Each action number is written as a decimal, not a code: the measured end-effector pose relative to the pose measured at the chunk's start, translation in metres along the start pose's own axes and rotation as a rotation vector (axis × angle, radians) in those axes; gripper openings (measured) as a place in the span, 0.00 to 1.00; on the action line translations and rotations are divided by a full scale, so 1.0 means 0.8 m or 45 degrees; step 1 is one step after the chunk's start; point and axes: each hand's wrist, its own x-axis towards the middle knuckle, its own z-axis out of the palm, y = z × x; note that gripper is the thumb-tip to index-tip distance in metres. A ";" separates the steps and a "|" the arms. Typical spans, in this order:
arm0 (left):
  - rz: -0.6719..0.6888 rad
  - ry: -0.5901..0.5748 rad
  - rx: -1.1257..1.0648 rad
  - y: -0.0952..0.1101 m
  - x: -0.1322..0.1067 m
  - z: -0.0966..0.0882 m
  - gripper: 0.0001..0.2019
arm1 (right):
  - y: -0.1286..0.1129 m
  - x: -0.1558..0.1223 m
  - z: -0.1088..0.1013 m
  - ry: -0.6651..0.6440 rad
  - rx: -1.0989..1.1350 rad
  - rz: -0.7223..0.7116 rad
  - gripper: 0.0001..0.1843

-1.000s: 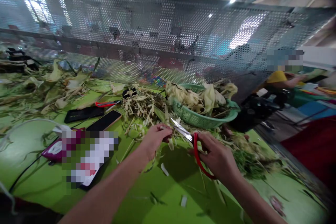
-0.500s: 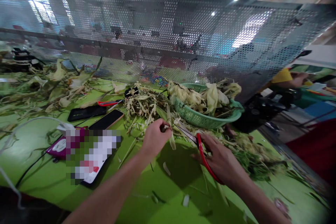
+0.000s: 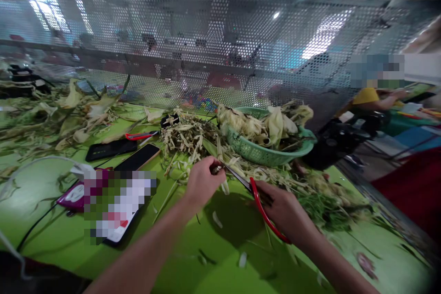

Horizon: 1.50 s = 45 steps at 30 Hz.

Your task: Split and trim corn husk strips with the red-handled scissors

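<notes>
My left hand (image 3: 201, 181) pinches a pale strip of corn husk (image 3: 225, 186) above the green table (image 3: 144, 248). My right hand (image 3: 282, 209) grips red-handled scissors (image 3: 257, 197), whose blades reach up-left to the strip right beside my left fingers. Just behind both hands lies a heap of cut husk strips (image 3: 188, 138). A green plastic basket (image 3: 267, 154) full of husks stands behind the scissors.
Two dark phones (image 3: 138, 157) and a second pair of red scissors (image 3: 139, 136) lie left of the heap. A perforated metal screen (image 3: 206, 50) walls off the table's far side. Loose husks (image 3: 69, 110) cover the left. A person in yellow (image 3: 370, 101) works at right.
The scissor blades have closed in on the strip held by my left hand, and both hands have drawn slightly nearer to each other. The view shifted a little.
</notes>
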 end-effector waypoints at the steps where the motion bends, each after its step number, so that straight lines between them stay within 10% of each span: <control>1: -0.038 -0.008 -0.043 -0.001 0.001 0.000 0.06 | 0.001 0.000 0.001 0.000 -0.001 0.005 0.12; 19: -0.418 -0.009 -0.895 -0.001 0.014 -0.003 0.10 | 0.014 0.000 -0.020 -0.053 0.077 0.035 0.24; 30: -0.521 -0.281 -1.267 -0.010 0.014 -0.005 0.15 | 0.021 0.003 -0.016 -0.143 0.427 0.135 0.21; 38: -0.544 -0.345 -1.073 -0.003 0.005 0.003 0.15 | 0.004 0.002 -0.005 0.100 1.044 0.344 0.24; 45: -0.096 -0.375 -0.561 0.014 -0.011 0.018 0.23 | 0.004 0.005 0.014 0.273 1.316 0.436 0.24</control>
